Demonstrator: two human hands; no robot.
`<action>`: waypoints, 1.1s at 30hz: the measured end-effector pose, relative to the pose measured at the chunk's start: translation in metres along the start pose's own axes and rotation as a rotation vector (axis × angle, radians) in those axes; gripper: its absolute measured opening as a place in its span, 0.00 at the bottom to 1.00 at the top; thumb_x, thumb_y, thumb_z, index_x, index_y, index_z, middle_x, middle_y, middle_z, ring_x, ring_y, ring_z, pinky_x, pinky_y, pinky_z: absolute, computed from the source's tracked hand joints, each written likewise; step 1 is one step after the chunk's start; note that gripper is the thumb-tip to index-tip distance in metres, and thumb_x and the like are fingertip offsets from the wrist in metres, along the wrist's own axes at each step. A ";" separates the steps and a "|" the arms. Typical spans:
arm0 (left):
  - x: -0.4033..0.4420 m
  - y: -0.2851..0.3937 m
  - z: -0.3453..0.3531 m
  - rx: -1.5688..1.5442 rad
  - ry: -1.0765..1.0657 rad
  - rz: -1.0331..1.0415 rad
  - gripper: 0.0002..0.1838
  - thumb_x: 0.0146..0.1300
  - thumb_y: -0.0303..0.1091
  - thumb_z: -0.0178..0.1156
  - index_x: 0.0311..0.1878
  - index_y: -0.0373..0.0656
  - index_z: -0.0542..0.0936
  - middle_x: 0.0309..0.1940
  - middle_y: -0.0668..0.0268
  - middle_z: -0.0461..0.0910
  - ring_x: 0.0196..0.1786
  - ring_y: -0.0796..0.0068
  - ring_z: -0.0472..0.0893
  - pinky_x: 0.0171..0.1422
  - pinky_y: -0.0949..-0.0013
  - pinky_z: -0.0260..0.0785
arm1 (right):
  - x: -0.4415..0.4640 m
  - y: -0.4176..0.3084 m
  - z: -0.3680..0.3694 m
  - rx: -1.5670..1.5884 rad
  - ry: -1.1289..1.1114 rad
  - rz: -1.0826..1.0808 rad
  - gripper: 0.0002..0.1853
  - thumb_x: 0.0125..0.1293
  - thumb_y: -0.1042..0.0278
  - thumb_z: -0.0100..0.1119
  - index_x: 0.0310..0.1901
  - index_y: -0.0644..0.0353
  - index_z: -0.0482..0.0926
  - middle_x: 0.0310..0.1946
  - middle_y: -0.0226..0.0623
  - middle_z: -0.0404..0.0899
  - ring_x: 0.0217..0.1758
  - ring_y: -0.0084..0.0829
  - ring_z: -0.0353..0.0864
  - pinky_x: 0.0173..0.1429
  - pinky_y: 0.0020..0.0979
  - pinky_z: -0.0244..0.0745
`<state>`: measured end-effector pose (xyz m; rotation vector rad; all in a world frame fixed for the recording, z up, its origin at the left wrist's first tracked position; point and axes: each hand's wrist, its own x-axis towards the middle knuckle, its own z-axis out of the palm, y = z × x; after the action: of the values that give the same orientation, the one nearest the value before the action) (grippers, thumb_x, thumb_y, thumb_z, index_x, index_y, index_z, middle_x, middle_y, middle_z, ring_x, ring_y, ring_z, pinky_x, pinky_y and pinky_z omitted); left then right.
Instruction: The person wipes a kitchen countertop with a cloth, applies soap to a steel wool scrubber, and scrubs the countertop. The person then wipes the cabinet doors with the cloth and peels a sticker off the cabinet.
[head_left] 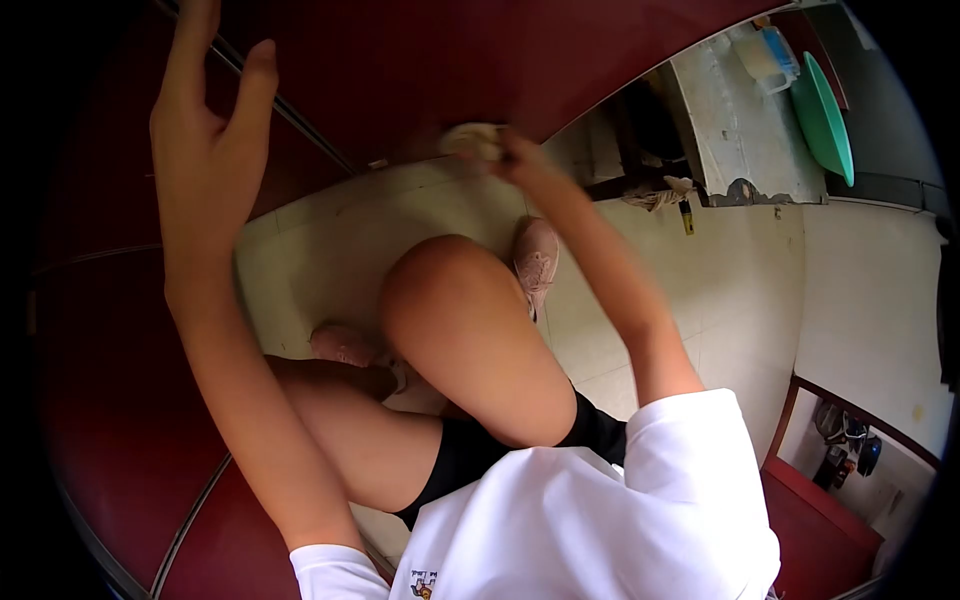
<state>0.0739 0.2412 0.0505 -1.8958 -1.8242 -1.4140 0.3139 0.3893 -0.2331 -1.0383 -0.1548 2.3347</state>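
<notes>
My left hand (208, 130) is raised with thumb and fingers apart, in front of or against the dark red cabinet doors (330, 60); I cannot tell whether it touches them. Its fingertips run out of the top of the view. Low on the red panel, my right hand (510, 158) is closed on a pale, crumpled cloth (468, 140). Motion blurs this hand and the cloth, and the cloth appears to lie against the panel near its bottom edge.
Pale floor tiles (640, 260) lie below, with my pink shoes (538, 255) on them. To the right stands a worn whitish shelf (735, 120) with a plastic jug (768, 62) and a green basin (825, 120). A small yellow-black item (687, 217) is beneath it.
</notes>
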 end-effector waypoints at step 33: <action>-0.005 0.009 0.009 0.126 -0.036 -0.010 0.32 0.70 0.35 0.53 0.75 0.46 0.57 0.74 0.58 0.57 0.77 0.60 0.54 0.79 0.58 0.48 | 0.081 -0.062 -0.146 -0.727 0.425 -0.296 0.16 0.72 0.73 0.40 0.52 0.72 0.74 0.41 0.44 0.81 0.39 0.34 0.81 0.44 0.29 0.78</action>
<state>0.0873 0.2415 0.0468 -1.8640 -1.8933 -1.2439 0.4026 0.4670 -0.3665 -1.6870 -0.9659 1.7527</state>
